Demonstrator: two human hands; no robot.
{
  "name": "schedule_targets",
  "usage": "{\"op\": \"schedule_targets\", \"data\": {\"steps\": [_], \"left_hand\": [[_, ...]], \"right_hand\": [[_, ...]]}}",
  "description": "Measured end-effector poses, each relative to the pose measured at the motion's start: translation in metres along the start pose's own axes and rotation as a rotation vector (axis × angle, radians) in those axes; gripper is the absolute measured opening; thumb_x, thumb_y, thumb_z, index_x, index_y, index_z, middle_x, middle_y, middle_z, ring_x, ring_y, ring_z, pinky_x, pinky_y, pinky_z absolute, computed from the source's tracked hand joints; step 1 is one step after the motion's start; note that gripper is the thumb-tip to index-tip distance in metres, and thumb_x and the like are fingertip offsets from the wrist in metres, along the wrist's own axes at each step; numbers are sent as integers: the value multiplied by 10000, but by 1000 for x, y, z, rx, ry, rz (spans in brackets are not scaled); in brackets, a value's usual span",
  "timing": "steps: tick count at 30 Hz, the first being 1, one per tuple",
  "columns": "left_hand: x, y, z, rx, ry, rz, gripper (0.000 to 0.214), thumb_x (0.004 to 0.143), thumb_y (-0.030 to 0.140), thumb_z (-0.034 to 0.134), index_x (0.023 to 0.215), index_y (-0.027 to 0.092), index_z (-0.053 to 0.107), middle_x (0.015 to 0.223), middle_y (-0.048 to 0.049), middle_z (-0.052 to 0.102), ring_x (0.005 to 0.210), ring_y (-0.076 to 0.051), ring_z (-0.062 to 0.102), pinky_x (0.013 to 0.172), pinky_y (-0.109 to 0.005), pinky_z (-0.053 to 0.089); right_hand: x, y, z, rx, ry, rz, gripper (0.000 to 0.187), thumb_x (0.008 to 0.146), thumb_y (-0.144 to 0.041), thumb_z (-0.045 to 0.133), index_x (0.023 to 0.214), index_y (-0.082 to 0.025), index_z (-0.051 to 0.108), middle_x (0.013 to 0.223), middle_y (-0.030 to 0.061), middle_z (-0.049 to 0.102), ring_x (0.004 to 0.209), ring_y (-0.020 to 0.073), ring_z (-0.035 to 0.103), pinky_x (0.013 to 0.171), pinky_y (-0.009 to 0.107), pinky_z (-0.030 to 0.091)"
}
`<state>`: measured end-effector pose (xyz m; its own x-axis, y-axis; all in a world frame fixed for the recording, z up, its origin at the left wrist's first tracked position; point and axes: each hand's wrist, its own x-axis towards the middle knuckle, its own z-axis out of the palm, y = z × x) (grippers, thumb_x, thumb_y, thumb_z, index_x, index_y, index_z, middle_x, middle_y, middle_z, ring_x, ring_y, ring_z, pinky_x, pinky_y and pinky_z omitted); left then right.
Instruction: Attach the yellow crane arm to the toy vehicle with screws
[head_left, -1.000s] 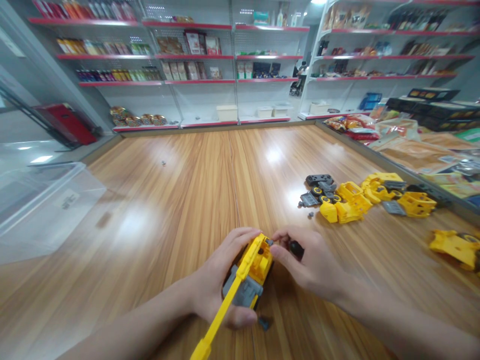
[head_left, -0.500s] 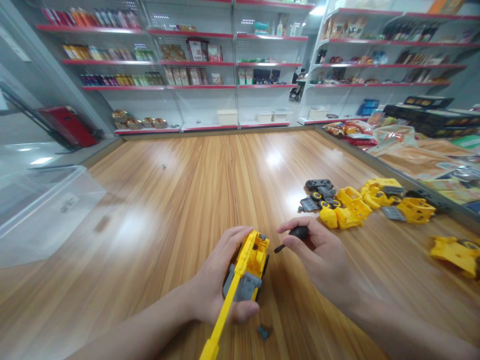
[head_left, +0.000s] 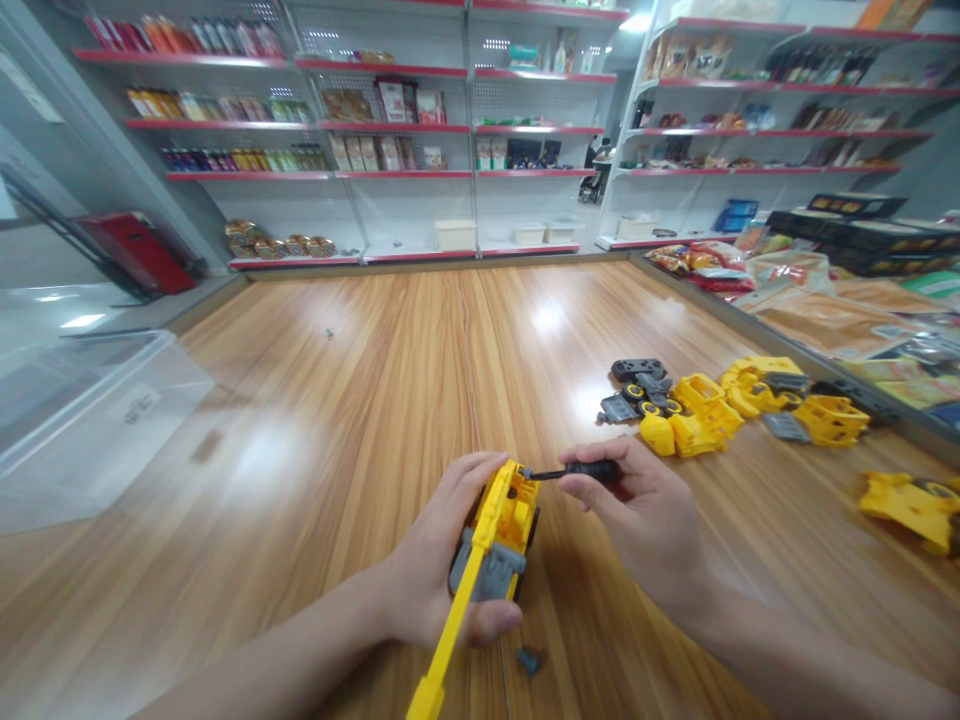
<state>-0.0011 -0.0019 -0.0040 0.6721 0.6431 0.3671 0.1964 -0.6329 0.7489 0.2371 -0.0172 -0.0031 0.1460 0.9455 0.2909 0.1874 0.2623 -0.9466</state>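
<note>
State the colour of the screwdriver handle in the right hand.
The screwdriver handle is black, showing best in the head view.

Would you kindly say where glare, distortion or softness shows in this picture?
Head view: glare patches on the wooden table; head view: shelves tilting towards the corners; head view: the yellow toy vehicle is fairly clear, the far-right yellow part softer.

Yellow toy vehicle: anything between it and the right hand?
Only the black screwdriver the right hand holds; its shaft runs toward the small gray piece on the yellow toy vehicle. Nothing else visible stands between.
</note>
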Motion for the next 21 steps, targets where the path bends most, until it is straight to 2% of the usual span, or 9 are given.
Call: {"op": "schedule_targets", "data": {"steps": [3, 8, 10, 13, 15, 17, 21], "left_hand": [[0, 0, 0, -6, -6, -8, 1130, 600, 484, 805, 1516, 225, 196, 1433, -181, 312, 1345, -418, 306, 1108, -593, 296], [3, 4, -4, 9, -28, 3, 1126, 590, 459, 818, 1510, 230, 210, 1425, -176, 312, 1336, -411, 318, 1105, -595, 301], [3, 5, -4, 14, -33, -3, 1130, 592, 463, 816, 1512, 234, 201, 1430, -173, 305, 1340, -410, 313, 1107, -590, 299], [1, 3, -3, 18, -29, -21, 1146, 594, 484, 810, 1518, 236, 179, 1445, -174, 282, 1353, -416, 290, 1111, -592, 287], [0, 1, -1, 18, -18, -39, 1155, 591, 502, 809, 1520, 235, 176, 1451, -176, 271, 1360, -416, 273, 1118, -596, 271], [-1, 0, 0, 12, -1, -55, 1148, 592, 522, 806, 1518, 232, 192, 1445, -174, 274, 1359, -411, 270, 1125, -596, 259], [-1, 2, 2, -9, 15, -68, 1135, 599, 540, 800, 1515, 224, 210, 1424, -173, 287, 1345, -402, 286, 1127, -587, 266]], "right_hand": [[-1, 1, 1, 14, 11, -28, 265, 767, -331, 790, 941, -197, 642, 967, 60, 713, 829, 185, 691, 727, 326, 588], [1, -2, 1, -8, -3, 13, 243, 793, -360, 763, 902, -189, 630, 921, 60, 721, 594, 136, 649, 561, 294, 569], [2, -3, 0, -92, -7, -71, 231, 789, -351, 768, 893, -195, 633, 909, 56, 726, 662, 160, 678, 621, 311, 583], [2, -3, -2, -263, -38, -302, 172, 814, -285, 751, 930, -213, 644, 914, 41, 727, 837, 184, 695, 778, 325, 576], [3, -3, -1, -342, -102, -416, 115, 871, -224, 686, 974, -221, 635, 908, 32, 711, 845, 167, 679, 787, 307, 559], [3, -3, 0, -382, -159, -478, 94, 917, -177, 611, 1001, -219, 615, 905, 38, 685, 853, 162, 656, 782, 299, 543], [4, -6, 2, -429, -214, -504, 101, 949, -155, 542, 1020, -199, 600, 931, 64, 632, 895, 175, 616, 815, 315, 514]]}}
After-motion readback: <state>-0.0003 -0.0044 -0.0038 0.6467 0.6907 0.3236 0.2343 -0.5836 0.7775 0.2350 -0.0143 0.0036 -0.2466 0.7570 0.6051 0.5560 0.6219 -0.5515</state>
